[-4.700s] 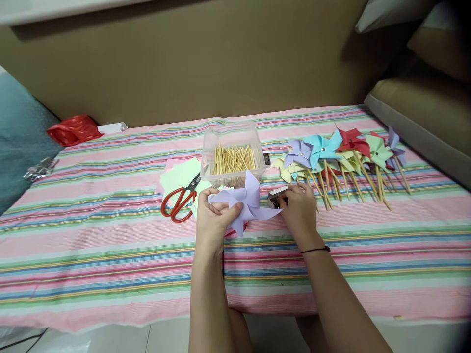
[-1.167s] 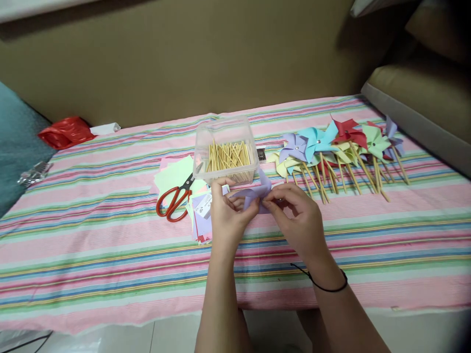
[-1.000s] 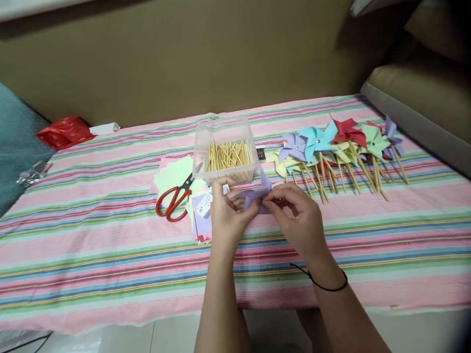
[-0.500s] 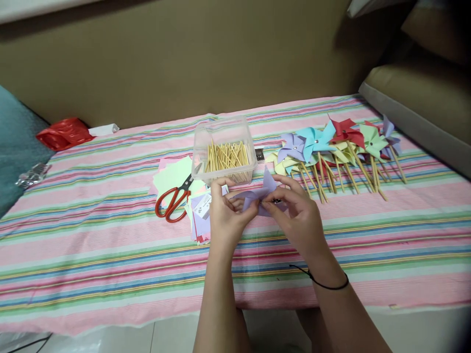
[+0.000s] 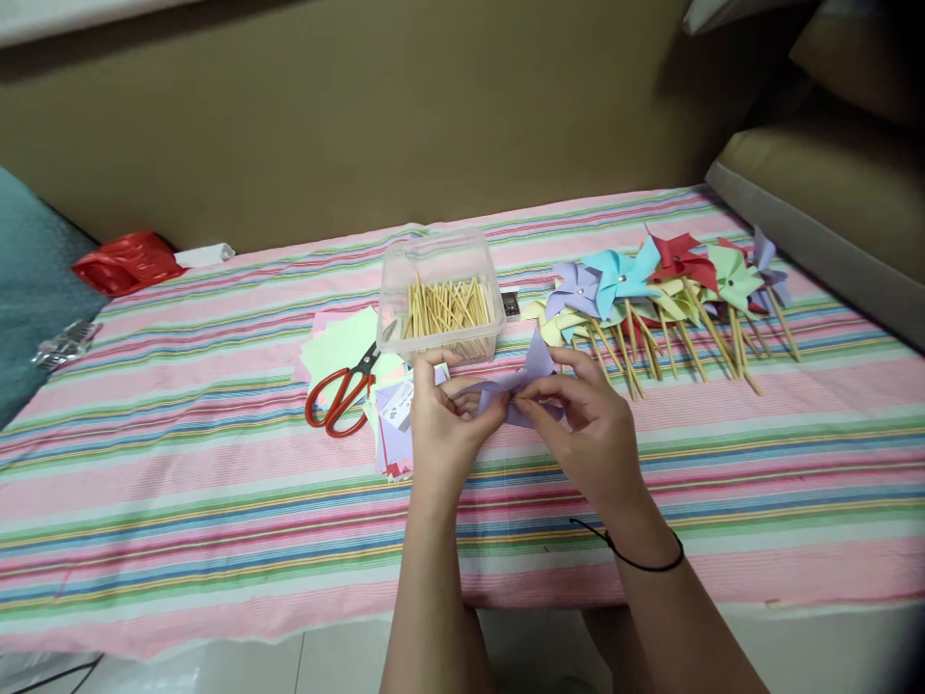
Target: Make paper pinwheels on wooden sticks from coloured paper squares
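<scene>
A purple paper pinwheel with folded blades is held up between both hands, above the striped cloth. My left hand is closed on its left side, thumb pressed near the centre. On the other side, my right hand pinches at the middle with thumb and forefinger; whatever small piece may be between those fingertips is hidden. Just behind the hands stands a clear plastic box of short wooden sticks. Left of my left hand lie red-handled scissors on coloured paper sheets.
Several finished pinwheels on sticks lie at the right. A small dark packet is beside the box. At the far left are a red plastic bag, a white item and a clear packet. The striped cloth ends at the front edge.
The pinwheel's upright blade has shifted slightly right, and the right hand's fingers have moved a little at its centre. The left hand and the things around stay where they were.
</scene>
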`<state>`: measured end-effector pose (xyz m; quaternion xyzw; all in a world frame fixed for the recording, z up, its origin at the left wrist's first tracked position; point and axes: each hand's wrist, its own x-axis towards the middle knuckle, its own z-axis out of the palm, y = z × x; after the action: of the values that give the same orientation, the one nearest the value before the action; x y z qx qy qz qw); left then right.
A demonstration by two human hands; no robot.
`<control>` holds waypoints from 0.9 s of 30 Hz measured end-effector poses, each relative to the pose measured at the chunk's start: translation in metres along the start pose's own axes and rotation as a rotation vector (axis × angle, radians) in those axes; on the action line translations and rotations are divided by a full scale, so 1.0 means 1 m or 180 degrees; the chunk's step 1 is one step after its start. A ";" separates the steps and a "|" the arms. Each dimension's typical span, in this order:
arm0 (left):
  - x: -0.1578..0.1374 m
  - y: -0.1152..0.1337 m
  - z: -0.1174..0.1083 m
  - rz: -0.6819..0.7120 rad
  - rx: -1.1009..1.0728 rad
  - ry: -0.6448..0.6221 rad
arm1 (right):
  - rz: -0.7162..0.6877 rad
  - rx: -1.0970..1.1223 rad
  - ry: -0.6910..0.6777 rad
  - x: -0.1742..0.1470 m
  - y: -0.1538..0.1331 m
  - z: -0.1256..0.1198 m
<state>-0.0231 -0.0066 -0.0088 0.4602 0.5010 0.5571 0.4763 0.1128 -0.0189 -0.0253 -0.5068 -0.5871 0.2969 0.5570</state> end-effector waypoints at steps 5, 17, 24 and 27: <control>-0.002 0.002 0.000 0.0013 -0.0080 -0.0044 | -0.0133 -0.0029 -0.0006 0.000 -0.001 0.000; -0.003 0.005 0.000 -0.0089 -0.0187 -0.0089 | -0.0170 -0.0151 0.0039 0.000 -0.004 -0.001; -0.002 0.005 0.000 -0.0124 -0.0325 -0.0180 | -0.0202 -0.0197 0.0144 -0.001 -0.003 0.001; -0.002 0.006 -0.001 -0.0148 -0.0402 -0.0189 | -0.0264 -0.0301 0.0208 -0.002 -0.003 0.002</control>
<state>-0.0238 -0.0090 -0.0035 0.4338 0.4610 0.5625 0.5318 0.1096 -0.0213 -0.0238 -0.5171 -0.6025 0.2288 0.5632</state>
